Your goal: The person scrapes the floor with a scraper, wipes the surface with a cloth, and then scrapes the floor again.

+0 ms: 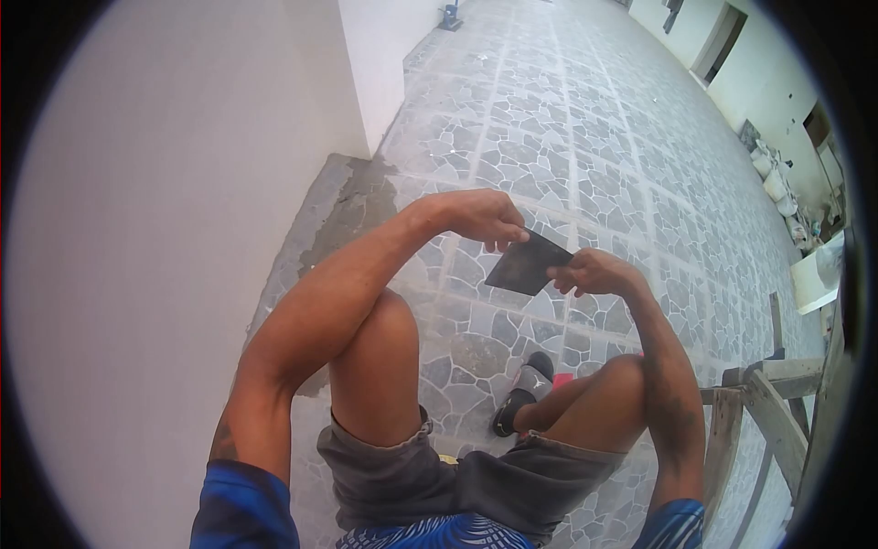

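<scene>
A small dark rectangular sheet [526,267], which looks like sandpaper, is held out in front of my knees, above the floor. My left hand [489,220] pinches its upper left corner between thumb and fingers. At its right side, my right hand [594,273] grips the edge, with the fingertips overlapping the sheet. It hangs tilted and looks flat. I cannot make out its surface in detail.
Grey stone-patterned flooring [530,146] stretches ahead. A pale wall [165,183] stands close on my left, with a damp-looking cement patch [352,206] at its foot. On the right are a wooden trestle [773,403] and piled sacks [777,188]. A blue object [450,16] stands far off.
</scene>
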Action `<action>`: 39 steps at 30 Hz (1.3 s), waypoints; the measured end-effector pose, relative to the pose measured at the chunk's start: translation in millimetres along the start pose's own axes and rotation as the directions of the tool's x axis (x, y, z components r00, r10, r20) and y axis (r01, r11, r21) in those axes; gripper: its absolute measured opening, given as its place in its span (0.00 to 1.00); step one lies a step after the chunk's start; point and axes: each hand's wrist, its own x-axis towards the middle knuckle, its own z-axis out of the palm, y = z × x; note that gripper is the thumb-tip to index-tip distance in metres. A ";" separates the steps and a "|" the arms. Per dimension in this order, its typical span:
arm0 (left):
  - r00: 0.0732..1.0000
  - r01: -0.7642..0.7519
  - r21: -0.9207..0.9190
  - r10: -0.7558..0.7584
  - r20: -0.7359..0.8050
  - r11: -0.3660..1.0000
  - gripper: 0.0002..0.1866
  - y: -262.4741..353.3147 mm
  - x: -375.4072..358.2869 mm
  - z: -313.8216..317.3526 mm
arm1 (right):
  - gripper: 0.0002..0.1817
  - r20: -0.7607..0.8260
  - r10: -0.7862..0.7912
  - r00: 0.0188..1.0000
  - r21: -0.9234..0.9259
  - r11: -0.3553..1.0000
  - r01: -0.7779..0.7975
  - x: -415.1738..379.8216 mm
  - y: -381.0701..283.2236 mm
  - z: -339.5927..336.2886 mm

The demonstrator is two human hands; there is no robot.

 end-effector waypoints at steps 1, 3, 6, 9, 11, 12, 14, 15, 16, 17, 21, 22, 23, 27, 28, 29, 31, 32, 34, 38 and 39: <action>1.000 -0.001 -0.004 0.001 -0.003 1.000 0.21 0.0 -0.3 0.3 | 0.28 -0.001 0.000 1.000 0.006 1.000 0.000 -0.4 -0.2 0.1; 1.000 -0.001 -0.011 0.001 -0.006 1.000 0.21 0.4 -1.0 0.5 | 0.28 0.000 0.003 1.000 0.010 1.000 -0.003 -1.2 -1.0 -0.4; 1.000 0.001 -0.015 -0.001 -0.007 1.000 0.21 0.6 -1.2 0.3 | 0.28 0.003 0.014 1.000 0.005 1.000 -0.014 -2.0 -2.6 -0.9; 1.000 0.001 -0.013 -0.001 -0.006 1.000 0.22 0.2 -0.9 0.3 | 0.28 0.001 0.024 1.000 0.008 1.000 -0.024 -1.8 -3.1 -0.5; 1.000 0.003 -0.015 -0.003 -0.008 1.000 0.22 0.4 -0.9 0.7 | 0.29 0.000 0.021 1.000 0.012 1.000 -0.021 -2.3 -3.8 -0.5; 1.000 0.006 -0.016 -0.006 -0.009 1.000 0.22 0.6 -1.0 0.7 | 0.28 0.001 0.021 1.000 0.015 1.000 -0.021 -2.9 -4.5 -0.6; 1.000 0.010 -0.018 -0.010 -0.011 1.000 0.22 0.9 -0.9 0.7 | 0.28 0.002 0.022 1.000 0.021 1.000 -0.022 -3.9 -5.7 -1.0; 1.000 0.011 -0.016 -0.012 -0.012 1.000 0.22 0.9 -0.8 0.9 | 0.28 0.001 0.022 1.000 0.026 0.999 -0.022 -3.6 -4.9 -0.7; 1.000 0.013 -0.014 -0.013 -0.012 1.000 0.23 0.9 -0.7 1.0 | 0.28 0.000 0.022 1.000 0.031 0.999 -0.022 -2.7 -3.6 -0.4; 1.000 0.015 -0.012 -0.015 -0.012 1.000 0.23 1.0 -0.7 1.1 | 0.28 -0.001 0.022 1.000 0.036 0.999 -0.022 -2.3 -3.0 -0.3; 1.000 0.007 -0.006 -0.007 -0.003 1.000 0.23 0.0 -0.2 0.4 | 0.28 0.001 0.031 1.000 0.023 0.999 -0.031 -2.2 -3.3 -0.7; 1.000 0.005 -0.005 -0.005 -0.002 1.000 0.23 -0.4 0.2 0.5 | 0.28 0.001 0.032 0.999 0.022 0.999 -0.032 -1.7 -2.7 -0.7; 1.000 0.003 -0.004 -0.003 -0.001 1.000 0.23 -0.3 0.2 0.5 | 0.29 0.002 0.033 0.999 0.021 0.999 -0.034 -2.1 -3.7 -0.8; 1.000 0.017 -0.001 -0.017 -0.016 1.000 0.22 3.3 -2.1 0.4 | 0.29 0.003 0.039 0.999 0.010 0.999 -0.039 -4.7 -8.2 -1.6; 1.000 0.021 0.002 -0.021 -0.018 1.000 0.22 4.9 -2.7 -0.2 | 0.29 0.002 0.028 1.000 0.021 0.999 -0.028 -3.6 -5.9 -1.2; 1.000 0.024 0.004 -0.024 -0.019 1.000 0.22 4.3 -2.1 -0.1 | 0.29 0.001 0.019 1.000 0.032 0.999 -0.019 -4.0 -4.8 -1.3; 1.000 0.019 -0.008 -0.019 -0.018 1.000 0.22 2.7 -1.2 0.0 | 0.29 0.005 0.026 1.000 0.006 1.000 -0.026 -3.8 -6.0 -1.8; 1.000 0.017 -0.013 -0.017 -0.017 1.000 0.22 2.3 -1.1 -0.2 | 0.28 0.007 0.029 1.000 -0.006 1.000 -0.029 -3.8 -6.5 -2.1; 1.000 0.008 -0.011 -0.009 -0.015 1.000 0.22 1.9 -0.7 -0.2 | 0.29 0.007 0.015 1.000 0.010 1.000 -0.015 -2.5 -4.0 -1.4; 1.000 0.018 -0.004 -0.018 -0.022 1.000 0.22 3.4 -1.9 -0.2 | 0.30 0.015 0.017 1.000 0.000 1.000 -0.017 -2.5 -4.3 -1.8; 1.000 0.021 0.003 -0.021 -0.020 1.000 0.22 3.5 -1.9 -0.6 | 0.30 0.020 0.011 1.000 -0.001 1.000 -0.011 -2.8 -5.4 -2.2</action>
